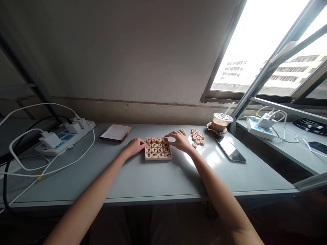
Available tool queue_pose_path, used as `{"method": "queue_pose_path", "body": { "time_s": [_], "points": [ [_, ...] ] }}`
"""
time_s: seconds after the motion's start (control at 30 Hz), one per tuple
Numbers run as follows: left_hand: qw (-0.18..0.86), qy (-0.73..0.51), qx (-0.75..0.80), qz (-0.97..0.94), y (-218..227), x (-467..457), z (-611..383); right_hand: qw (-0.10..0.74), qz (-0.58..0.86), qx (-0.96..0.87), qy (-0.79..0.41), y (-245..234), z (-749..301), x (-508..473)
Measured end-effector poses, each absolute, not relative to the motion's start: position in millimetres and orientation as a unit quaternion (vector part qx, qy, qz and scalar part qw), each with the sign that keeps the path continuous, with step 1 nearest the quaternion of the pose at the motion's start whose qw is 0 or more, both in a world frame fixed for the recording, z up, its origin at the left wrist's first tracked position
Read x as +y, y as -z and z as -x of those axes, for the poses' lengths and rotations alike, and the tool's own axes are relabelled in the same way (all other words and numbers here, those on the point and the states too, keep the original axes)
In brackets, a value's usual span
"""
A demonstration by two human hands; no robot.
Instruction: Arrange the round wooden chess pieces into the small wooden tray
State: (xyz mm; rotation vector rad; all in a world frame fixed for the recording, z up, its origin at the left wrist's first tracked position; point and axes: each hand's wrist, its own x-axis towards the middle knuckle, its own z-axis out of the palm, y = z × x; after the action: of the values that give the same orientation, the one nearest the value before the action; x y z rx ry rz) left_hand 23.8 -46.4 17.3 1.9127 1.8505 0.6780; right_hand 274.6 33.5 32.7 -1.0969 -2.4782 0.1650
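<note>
Grey desktop (133,182); plain wall (153,61) behind, window (233,76) right. Box (158,159) of round pieces (154,150) lies between my left hand (135,146), fingers curled, grip indeterminable, and right hand (180,141), fingers parted at the box's far-right corner.

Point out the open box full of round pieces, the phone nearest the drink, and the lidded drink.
Box (158,159): head view, front wall.
Phone (230,149): head view, mid-screen.
Lidded drink (219,125): head view, cup side.

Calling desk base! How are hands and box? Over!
Left hand at box, right hand at its far right corner. Round pieces inside in four rows. Cup off right, out of the way.
</note>
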Motion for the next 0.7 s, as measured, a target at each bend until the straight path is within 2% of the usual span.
{"method": "queue_pose_path", "body": {
  "time_s": [0.47,0.7],
  "points": [
    [0.203,-0.240,0.656,-0.686,-18.1,-46.8,-23.9,0.235,0.358,-0.904,0.000,-32.4,-264.2,27.5],
    [0.200,-0.238,0.661,-0.683,-20.4,-48.7,-25.3,0.208,0.303,-0.928,0.057,-34.2,-264.4,22.8]
  ]
}}
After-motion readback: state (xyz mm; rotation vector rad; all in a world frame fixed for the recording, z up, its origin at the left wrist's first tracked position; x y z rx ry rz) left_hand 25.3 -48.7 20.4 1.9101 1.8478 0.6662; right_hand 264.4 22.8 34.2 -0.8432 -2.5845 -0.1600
